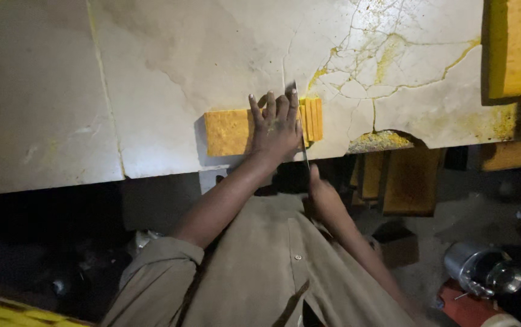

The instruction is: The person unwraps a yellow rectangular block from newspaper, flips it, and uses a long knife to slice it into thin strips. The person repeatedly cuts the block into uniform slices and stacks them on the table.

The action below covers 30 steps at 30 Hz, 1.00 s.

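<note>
A yellow-orange rectangular block lies on a cracked pale stone slab near its front edge. My left hand presses flat on the block's right part, fingers spread and pointing away from me. At the block's right end, several thin cut slices stand together. My right hand is below the slab's edge and grips the handle of a long thin knife. The blade runs up across the block between my left hand and the slices.
A larger yellow block sits at the slab's far right. More yellow-brown blocks stand under the slab's broken edge. A metal can and a red object are on the floor at right. Yellow stains fill the slab's cracks.
</note>
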{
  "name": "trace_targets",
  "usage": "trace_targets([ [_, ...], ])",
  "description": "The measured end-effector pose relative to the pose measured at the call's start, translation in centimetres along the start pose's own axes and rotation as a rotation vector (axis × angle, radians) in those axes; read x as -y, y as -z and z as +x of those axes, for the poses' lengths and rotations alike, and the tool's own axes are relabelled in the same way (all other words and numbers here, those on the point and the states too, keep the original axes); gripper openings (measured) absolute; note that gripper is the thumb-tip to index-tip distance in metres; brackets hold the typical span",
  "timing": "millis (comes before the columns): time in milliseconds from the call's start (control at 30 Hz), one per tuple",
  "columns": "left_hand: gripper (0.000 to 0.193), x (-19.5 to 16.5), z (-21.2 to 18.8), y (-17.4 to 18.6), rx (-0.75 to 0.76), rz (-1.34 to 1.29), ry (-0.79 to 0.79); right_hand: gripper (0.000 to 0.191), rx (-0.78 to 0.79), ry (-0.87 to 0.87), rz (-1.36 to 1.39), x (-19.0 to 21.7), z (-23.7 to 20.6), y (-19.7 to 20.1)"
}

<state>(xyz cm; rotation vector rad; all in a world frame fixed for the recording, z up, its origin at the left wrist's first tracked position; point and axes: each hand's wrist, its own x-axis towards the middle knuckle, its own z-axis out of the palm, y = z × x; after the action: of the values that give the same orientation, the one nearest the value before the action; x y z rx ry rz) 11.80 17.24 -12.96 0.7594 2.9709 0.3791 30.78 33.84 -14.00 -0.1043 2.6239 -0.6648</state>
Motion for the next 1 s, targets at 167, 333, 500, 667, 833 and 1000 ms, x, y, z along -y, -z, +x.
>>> trace_targets([
  [167,0.073,0.7,-0.5,-0.4,-0.078,0.012,-0.064,0.066,0.029,-0.206,0.052,2.5,8.0,4.0],
  [333,0.072,0.9,-0.8,0.3,-0.106,0.031,-0.051,0.081,-0.105,-0.133,0.121,7.2,10.0,8.6],
  [500,0.069,1.0,-0.7,1.3,-0.03,-0.006,-0.029,0.059,0.195,-0.348,0.157,6.6,-0.4,7.1],
  [667,0.068,1.0,-0.7,1.3,-0.081,-0.019,-0.017,0.067,0.237,-0.669,0.513,1.1,-1.3,1.0],
  [833,0.07,1.2,-1.1,0.1,-0.079,0.006,-0.026,0.071,0.106,-0.282,0.119,2.4,6.1,1.8],
  [1000,0.071,2.0,-1.1,-0.6,-0.136,0.124,-0.05,0.06,0.014,-0.265,0.135,8.8,10.8,9.3],
])
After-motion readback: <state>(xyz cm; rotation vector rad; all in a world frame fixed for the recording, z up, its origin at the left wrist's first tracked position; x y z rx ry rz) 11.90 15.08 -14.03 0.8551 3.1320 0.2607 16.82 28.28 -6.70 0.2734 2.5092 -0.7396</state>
